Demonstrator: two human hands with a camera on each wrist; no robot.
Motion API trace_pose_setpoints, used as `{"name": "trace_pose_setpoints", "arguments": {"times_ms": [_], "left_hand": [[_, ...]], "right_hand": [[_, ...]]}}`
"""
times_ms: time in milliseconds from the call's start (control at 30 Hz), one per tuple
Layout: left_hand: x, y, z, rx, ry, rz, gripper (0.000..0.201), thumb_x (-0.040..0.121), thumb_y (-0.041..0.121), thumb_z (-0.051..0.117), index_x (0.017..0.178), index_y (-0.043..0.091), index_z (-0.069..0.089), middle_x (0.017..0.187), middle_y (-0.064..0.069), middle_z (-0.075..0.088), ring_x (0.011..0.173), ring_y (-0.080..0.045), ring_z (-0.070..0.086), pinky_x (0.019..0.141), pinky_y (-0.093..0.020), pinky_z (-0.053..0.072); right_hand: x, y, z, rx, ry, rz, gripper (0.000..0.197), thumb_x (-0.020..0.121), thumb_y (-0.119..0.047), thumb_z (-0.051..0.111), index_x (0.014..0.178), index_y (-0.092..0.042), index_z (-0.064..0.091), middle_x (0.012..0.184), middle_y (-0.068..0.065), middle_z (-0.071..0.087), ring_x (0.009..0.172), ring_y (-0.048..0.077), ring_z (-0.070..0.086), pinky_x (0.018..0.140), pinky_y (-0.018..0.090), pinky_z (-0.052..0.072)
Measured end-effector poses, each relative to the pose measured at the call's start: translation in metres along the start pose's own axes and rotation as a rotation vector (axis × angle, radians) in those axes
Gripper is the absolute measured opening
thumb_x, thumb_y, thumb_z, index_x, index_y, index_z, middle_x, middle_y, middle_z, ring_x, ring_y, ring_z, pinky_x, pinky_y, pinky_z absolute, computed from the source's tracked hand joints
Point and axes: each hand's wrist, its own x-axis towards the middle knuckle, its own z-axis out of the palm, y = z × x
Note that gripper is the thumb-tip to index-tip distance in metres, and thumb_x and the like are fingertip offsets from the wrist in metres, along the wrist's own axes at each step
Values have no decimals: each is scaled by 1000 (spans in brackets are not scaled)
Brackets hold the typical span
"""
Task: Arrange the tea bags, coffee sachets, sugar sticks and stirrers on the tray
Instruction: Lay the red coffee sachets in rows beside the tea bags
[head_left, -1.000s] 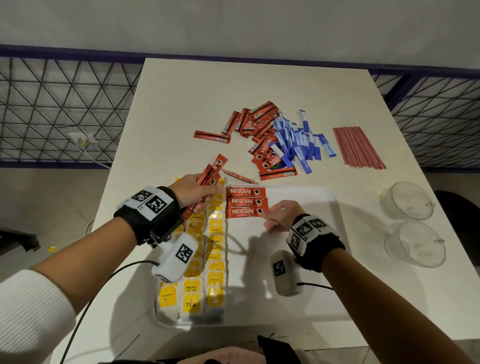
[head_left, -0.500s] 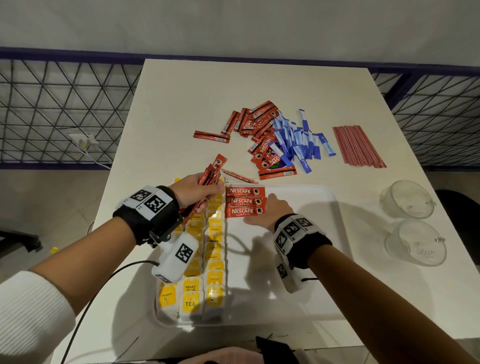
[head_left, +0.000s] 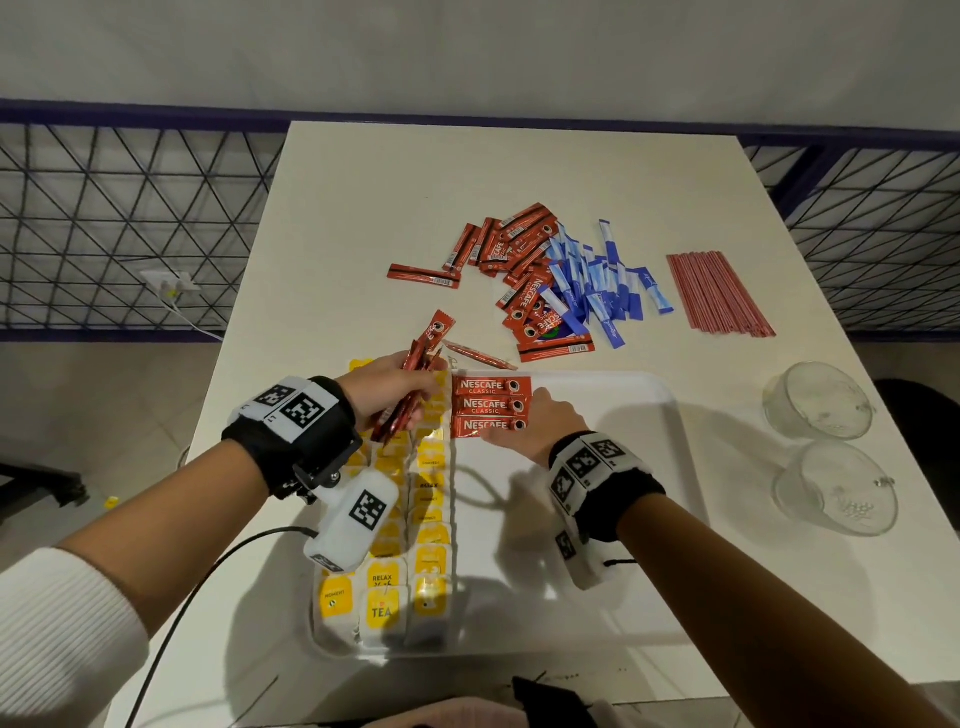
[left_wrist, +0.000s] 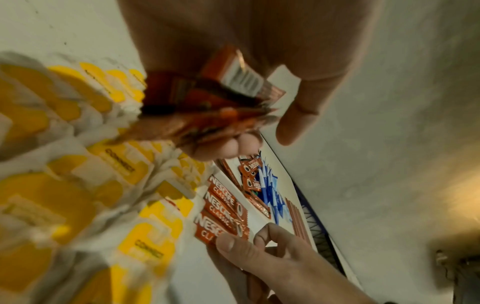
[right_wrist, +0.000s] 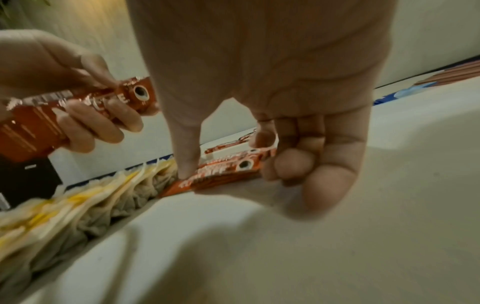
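A white tray (head_left: 623, 387) lies near the table's front edge. Yellow-tagged tea bags (head_left: 431, 519) fill its left columns. Beside them, three red coffee sachets (head_left: 488, 405) lie flat in a stack of rows at the tray's far side. My right hand (head_left: 519, 421) is on the nearest of them: the thumb presses its top and the index finger hooks its right end, as the right wrist view shows (right_wrist: 223, 158). Over the tea bags, my left hand (head_left: 415, 395) grips a bundle of coffee sachets (head_left: 415, 379), also seen in the left wrist view (left_wrist: 207, 107).
Farther back on the table lie a heap of coffee sachets (head_left: 519, 270), blue sugar sticks (head_left: 602, 280) and a row of red stirrers (head_left: 717, 291). One sachet (head_left: 480, 356) rests against the tray's far rim. Two glass cups (head_left: 818, 400) stand at the right.
My right hand has slid left onto the nearest flat sachet and rolled palm-down. The left hand with its bundle has stayed in place.
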Motion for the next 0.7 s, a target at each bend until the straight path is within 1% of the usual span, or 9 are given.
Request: {"name": "trace_pose_setpoints", "arguments": {"times_ms": [33,100,167,200,233,333,433,567,700], "left_hand": [[-1,0,1,-53,-6,-13,20,91,-2,46,110,7,46,57,-6,47,34,-10,48,36,-18,40],[-2,1,3,-134,-44,-20,15,93,-1,44,105,6,49,61,-7,60,40,-11,57,38,-19,47],[-3,1,4,-181,-113,-17,14,95,4,44,101,8,56,78,-6,72,56,-14,67,54,-27,58],[-4,0,5,-195,-157,-19,16,95,7,44,103,9,58,85,-6,73,63,-16,70,62,-31,59],[-4,0,7,-216,-197,-22,17,96,8,43,106,8,58,87,-5,74,66,-17,71,65,-32,59],[-5,0,17,-198,-234,-34,16,95,11,46,105,8,58,83,-4,74,66,-17,71,62,-32,60],[-8,3,28,-55,-209,-50,13,93,19,52,93,10,61,72,-8,72,55,-14,68,55,-28,58],[-10,5,33,53,-168,-44,15,85,27,62,87,12,64,64,-2,71,48,-11,64,43,-20,51],[-11,2,28,148,-128,-22,12,82,20,67,89,12,63,51,-2,63,32,-7,46,33,-15,39]], "right_hand": [[0,1,-2,13,3,-3,66,78,-53,64,124,-11,41,120,7,55,112,24,53,92,32,41],[-1,2,-8,47,6,-11,60,78,-54,63,115,-12,43,107,5,55,102,24,56,85,33,43],[-3,2,-14,169,17,-32,42,82,-52,59,94,-16,41,88,1,51,80,21,56,71,31,47],[-4,2,-18,286,11,-48,37,85,-50,58,85,-17,39,80,0,51,68,19,55,63,30,48],[-5,0,-21,423,-9,-67,34,86,-47,57,83,-18,39,74,1,52,59,17,52,58,30,48],[-10,-6,-30,796,-124,-126,28,89,-33,59,103,-13,45,70,5,52,53,15,50,53,29,48],[-13,-10,-36,877,-190,-198,32,87,-19,63,113,-11,47,76,7,55,57,14,53,53,23,49],[-11,-3,-41,800,-139,-202,30,85,-10,64,111,0,53,68,6,56,56,12,54,55,20,50],[-9,9,-48,880,-88,-136,10,88,-13,61,92,-7,54,67,6,55,55,13,51,51,21,48]]}}
